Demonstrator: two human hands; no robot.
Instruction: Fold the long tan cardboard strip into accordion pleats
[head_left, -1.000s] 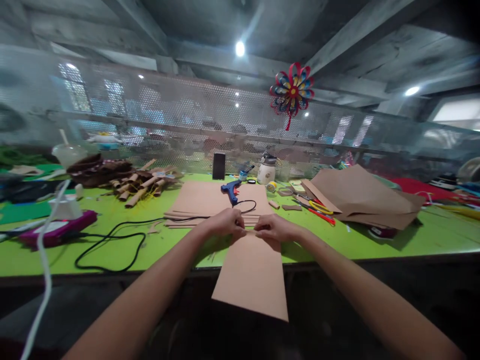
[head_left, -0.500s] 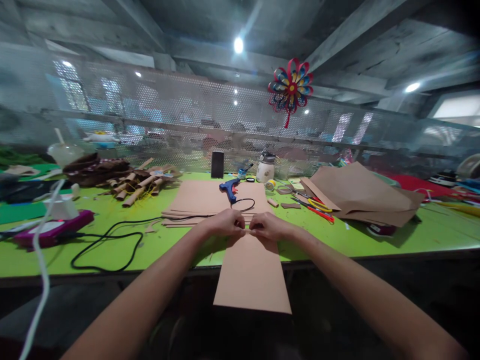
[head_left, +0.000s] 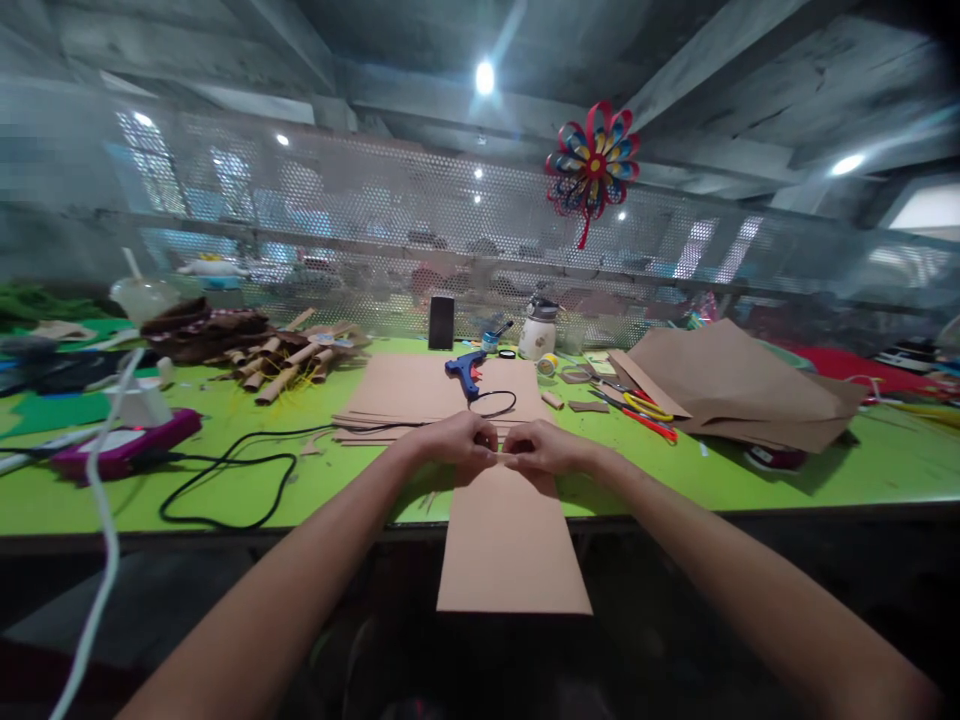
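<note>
A sheet of brown kraft paper (head_left: 514,545) hangs over the front edge of the green table towards me. Its far end is pinched by my left hand (head_left: 469,438) and my right hand (head_left: 541,447), close together with fingers closed on the edge. Whether that edge is folded or rolled is hidden by the fingers. Just beyond my hands lies a stack of brown paper sheets (head_left: 397,385). On the stack rests a blue glue gun (head_left: 466,373), its black cord running off to the left.
Paper tubes (head_left: 277,375) and a purple power strip (head_left: 127,445) are on the left. To the right lie scissors (head_left: 649,405), pliers with red handles (head_left: 652,426) and a large pile of brown paper (head_left: 739,385). A bottle (head_left: 538,330) stands behind the stack.
My hands stay pinched at the far end of the sheet, with only a slight shift of the fingers. The whole view has moved a little as my head turned.
</note>
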